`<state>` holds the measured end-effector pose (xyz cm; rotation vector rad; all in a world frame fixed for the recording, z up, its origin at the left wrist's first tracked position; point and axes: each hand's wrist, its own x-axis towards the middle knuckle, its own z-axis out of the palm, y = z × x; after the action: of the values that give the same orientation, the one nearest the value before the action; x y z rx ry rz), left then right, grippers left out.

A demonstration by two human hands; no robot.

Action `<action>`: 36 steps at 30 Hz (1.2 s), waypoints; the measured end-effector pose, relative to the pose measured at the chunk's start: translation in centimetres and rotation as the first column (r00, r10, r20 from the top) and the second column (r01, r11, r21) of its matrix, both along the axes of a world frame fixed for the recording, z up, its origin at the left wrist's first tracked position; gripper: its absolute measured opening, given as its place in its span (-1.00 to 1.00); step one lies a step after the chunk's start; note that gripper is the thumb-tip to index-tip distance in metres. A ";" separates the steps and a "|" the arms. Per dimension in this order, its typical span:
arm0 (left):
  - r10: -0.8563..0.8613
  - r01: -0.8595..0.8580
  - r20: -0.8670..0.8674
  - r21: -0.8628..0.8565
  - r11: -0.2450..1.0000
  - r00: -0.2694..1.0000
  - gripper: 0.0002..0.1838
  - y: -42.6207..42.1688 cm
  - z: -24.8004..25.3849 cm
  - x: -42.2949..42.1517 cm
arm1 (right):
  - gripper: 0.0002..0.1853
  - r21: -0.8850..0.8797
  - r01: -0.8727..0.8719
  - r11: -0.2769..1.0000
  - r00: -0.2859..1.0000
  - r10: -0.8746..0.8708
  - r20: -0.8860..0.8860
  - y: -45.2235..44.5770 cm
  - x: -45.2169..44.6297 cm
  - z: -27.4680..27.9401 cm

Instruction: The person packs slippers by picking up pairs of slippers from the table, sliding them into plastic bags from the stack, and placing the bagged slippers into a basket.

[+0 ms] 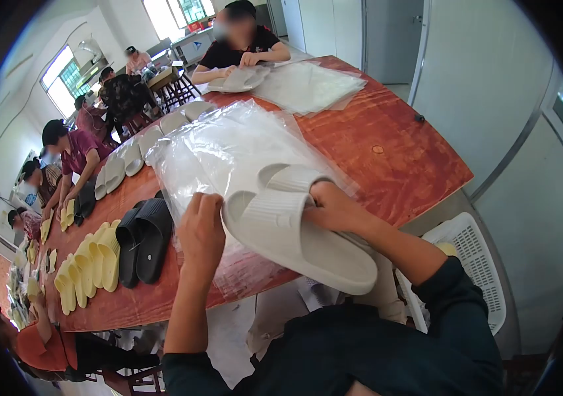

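Note:
A pair of light grey slippers [301,231] is held over the front edge of the table, soles tilted, toes up and left. My right hand [337,208] grips them, with its fingers inside the foot opening. Just left of the slippers, my left hand [201,218] is closed at the edge of the clear plastic bags; its fingertips look pinched, and what they hold is too small to make out. The stack of clear bags [222,145] lies beneath and beyond both hands.
On the red-brown table [393,145] are black slippers [153,241], yellow slippers [87,264] and a row of grey slippers [115,173]. Across it, a co-worker [242,43] handles a grey slipper beside more bags [314,86]. A white basket [476,257] stands right. Several people sit left.

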<state>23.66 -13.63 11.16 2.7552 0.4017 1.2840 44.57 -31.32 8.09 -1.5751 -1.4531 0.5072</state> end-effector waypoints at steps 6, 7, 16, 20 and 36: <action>-0.063 0.064 0.038 -0.025 0.998 0.997 -0.83 -1.8 1.2 -1.1 | -0.64 -0.032 0.268 0.963 0.921 -0.247 0.301 4.1 -1.9 0.4; -0.100 0.100 0.024 -0.020 0.995 0.995 -0.81 -2.3 1.4 -0.9 | -0.64 -0.028 0.272 0.962 0.919 -0.250 0.305 4.7 -2.2 0.5; -0.630 0.623 -0.123 -0.090 0.777 0.767 -0.72 -11.5 0.0 0.4 | -0.60 0.094 0.317 0.944 0.938 -0.327 0.118 7.0 -3.7 1.2; -0.789 0.766 -0.078 -0.199 0.611 0.609 -0.75 -14.7 -1.2 -0.3 | -0.62 -0.074 0.497 0.864 0.866 -0.500 -0.019 5.3 -2.5 1.8; -0.996 0.800 0.066 -0.600 0.012 0.065 -0.82 -24.5 -8.4 8.2 | -0.65 0.376 0.926 -0.024 0.036 -0.988 -0.152 -27.0 1.8 -6.2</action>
<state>31.89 -38.09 2.73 1.8657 -0.9331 0.1321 46.33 -58.29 1.86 -1.8578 -0.1047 -0.7954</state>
